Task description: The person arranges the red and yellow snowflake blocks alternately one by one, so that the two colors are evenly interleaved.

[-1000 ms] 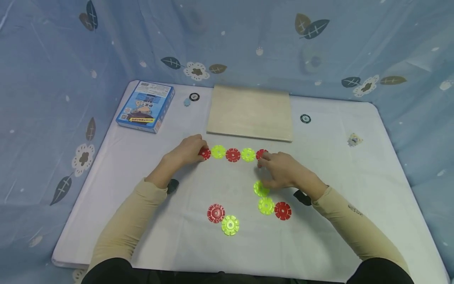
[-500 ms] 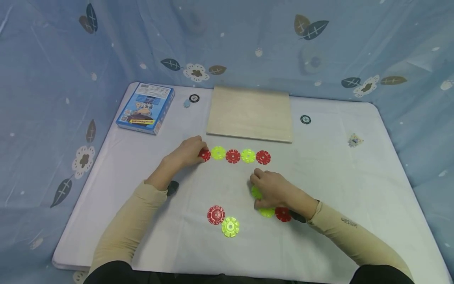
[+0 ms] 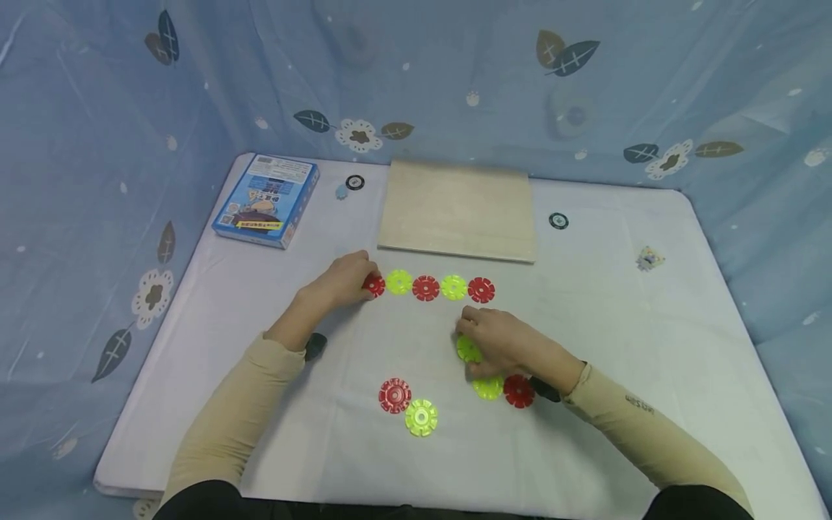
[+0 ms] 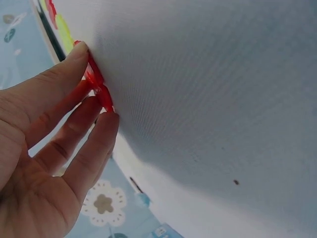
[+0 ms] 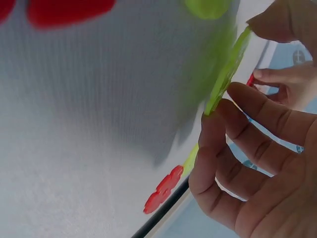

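Note:
My left hand [image 3: 347,278] pinches a red notched plastic disc [image 4: 99,82] by its edges, thumb on one side and fingers on the other. That disc stands at the left end of a row. Along the row follow a yellow-green disc [image 3: 399,282], a red disc [image 3: 425,288], another yellow-green disc [image 3: 453,287] and a red disc [image 3: 482,290]. Nearer the front, my right hand [image 3: 500,341] holds a yellow-green disc [image 5: 228,72] between thumb and fingertips, raised off the cloth with its shadow beneath. My hand partly hides it in the head view.
Beside the right hand lie a yellow-green disc [image 3: 488,388] and a red disc [image 3: 518,391]. Toward the front centre are a red disc [image 3: 395,396] and a yellow-green disc [image 3: 421,418]. A wooden board [image 3: 457,209] and a blue box [image 3: 266,201] lie at the back.
My right hand has left the red disc at the row's right end, come toward the front and picked up a yellow-green disc. The left hand has stayed in place.

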The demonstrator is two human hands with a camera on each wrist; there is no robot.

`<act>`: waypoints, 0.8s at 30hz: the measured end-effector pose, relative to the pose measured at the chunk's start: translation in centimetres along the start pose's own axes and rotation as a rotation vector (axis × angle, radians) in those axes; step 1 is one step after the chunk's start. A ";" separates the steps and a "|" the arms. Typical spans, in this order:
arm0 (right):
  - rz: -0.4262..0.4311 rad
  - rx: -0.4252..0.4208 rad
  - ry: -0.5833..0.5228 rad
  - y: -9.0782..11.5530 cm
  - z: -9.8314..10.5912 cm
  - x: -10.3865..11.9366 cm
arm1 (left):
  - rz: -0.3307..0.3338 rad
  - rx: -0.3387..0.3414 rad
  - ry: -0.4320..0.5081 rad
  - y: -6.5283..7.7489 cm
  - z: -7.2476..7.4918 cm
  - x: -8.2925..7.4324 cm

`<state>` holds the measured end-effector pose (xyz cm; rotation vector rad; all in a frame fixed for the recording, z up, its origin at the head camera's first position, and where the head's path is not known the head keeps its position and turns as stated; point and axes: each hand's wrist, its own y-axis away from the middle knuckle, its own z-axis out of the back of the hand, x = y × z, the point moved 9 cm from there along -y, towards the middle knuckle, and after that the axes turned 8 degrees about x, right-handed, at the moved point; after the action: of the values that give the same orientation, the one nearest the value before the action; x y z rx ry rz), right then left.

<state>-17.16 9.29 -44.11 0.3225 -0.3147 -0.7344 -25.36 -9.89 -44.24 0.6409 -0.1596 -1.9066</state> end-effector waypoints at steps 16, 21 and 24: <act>-0.108 -0.097 -0.084 2.0 1.8 -5.0 | 0.008 -0.012 0.015 0.2 0.1 0.1; -0.173 -0.117 -0.108 1.8 1.9 -8.5 | 0.009 -0.012 0.017 0.3 0.1 0.1; -0.207 -0.117 -0.108 1.5 1.9 -10.2 | 0.011 -0.012 0.023 0.3 0.1 0.1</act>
<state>-24.18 17.05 -43.49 0.2061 -0.3420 -0.9724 -25.15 -10.09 -44.10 0.6520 -0.1365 -1.8880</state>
